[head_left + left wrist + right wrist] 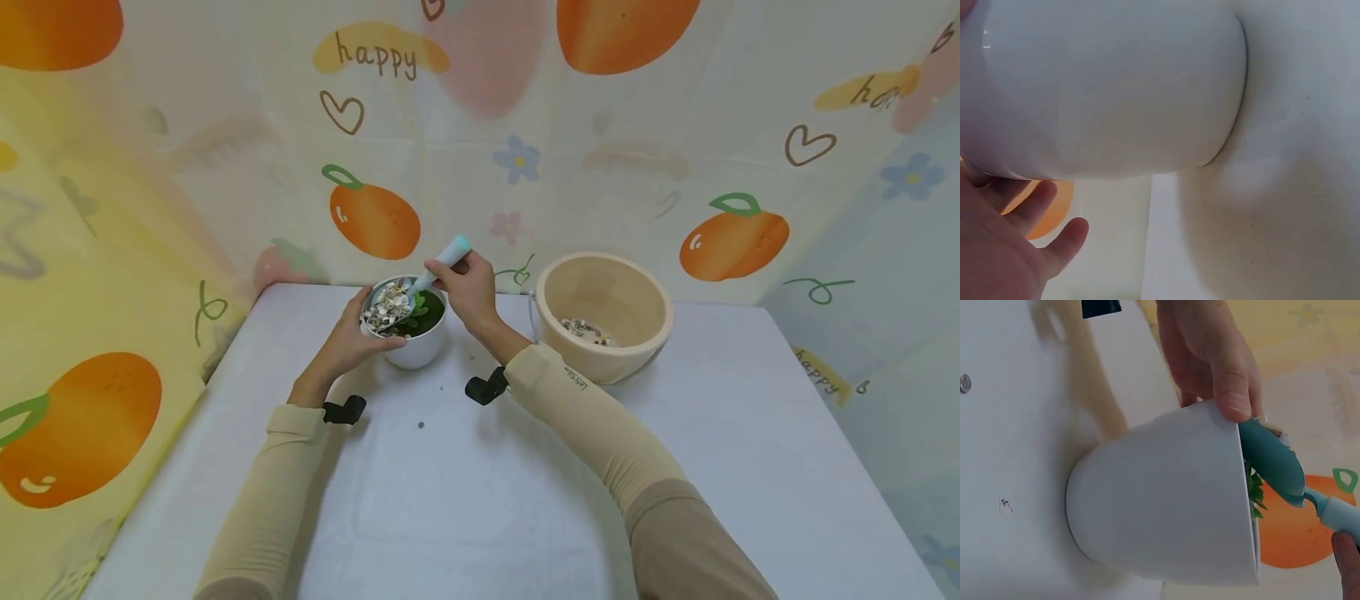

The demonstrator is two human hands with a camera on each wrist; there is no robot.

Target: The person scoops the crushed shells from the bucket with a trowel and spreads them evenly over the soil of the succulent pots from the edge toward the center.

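Note:
A white flower pot (415, 354) stands on the table, holding dark soil and a small green plant (417, 315). My left hand (339, 343) grips the pot's left side, its thumb at the near rim. In my right hand (472, 292) is the pale blue handle of a small garden trowel (1275, 459). Its scoop lies over the left part of the pot's mouth, by the left thumb, heaped with small pale pebbles (388, 305). Part of the plant and soil is hidden beneath it. The left wrist view shows mostly the pot's smooth wall (1116, 87).
Right of the pot sits a beige bucket (607, 358) with some pebbles (585, 331) at its bottom. A few stray pebbles lie on the white tablecloth (450, 500), one dark pebble (421, 425) among them. Behind the table hangs a fruit-patterned cloth (465, 183).

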